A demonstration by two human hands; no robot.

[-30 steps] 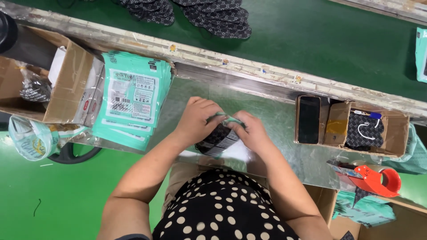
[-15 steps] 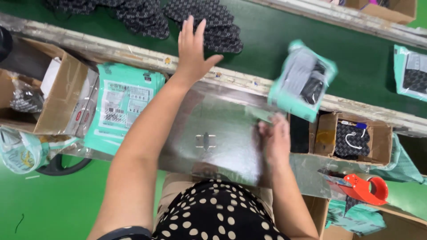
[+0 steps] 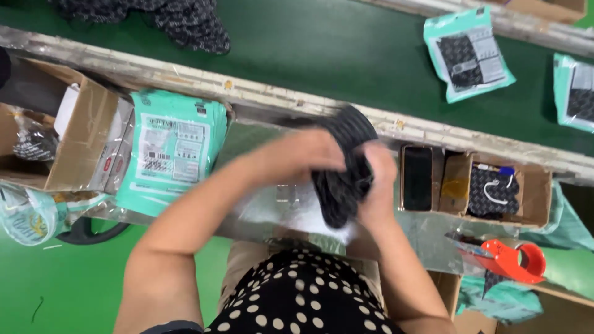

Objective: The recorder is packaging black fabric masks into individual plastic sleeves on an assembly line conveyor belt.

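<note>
Both hands have come back together over the worktop since the earlier frame, when the left one was stretched out to the green belt; now a dark patterned piece of fabric (image 3: 346, 173) sits between them, above the middle of the shiny worktop (image 3: 427, 235). Motion blurs the fabric, so its folds cannot be made out, and the left hand (image 3: 297, 162) hides its near-left part. That hand is closed over the fabric from the left; the right hand (image 3: 378, 179) clasps it from the right, fingers curled around the edge — both touching the cloth.

Just left lies a stack of teal bags (image 3: 173, 148), right of the hands a small cardboard tray (image 3: 473, 185). Beyond the worn rail, the green belt (image 3: 322, 49) carries a filled teal bag (image 3: 467, 52) — well apart from the hands.
</note>
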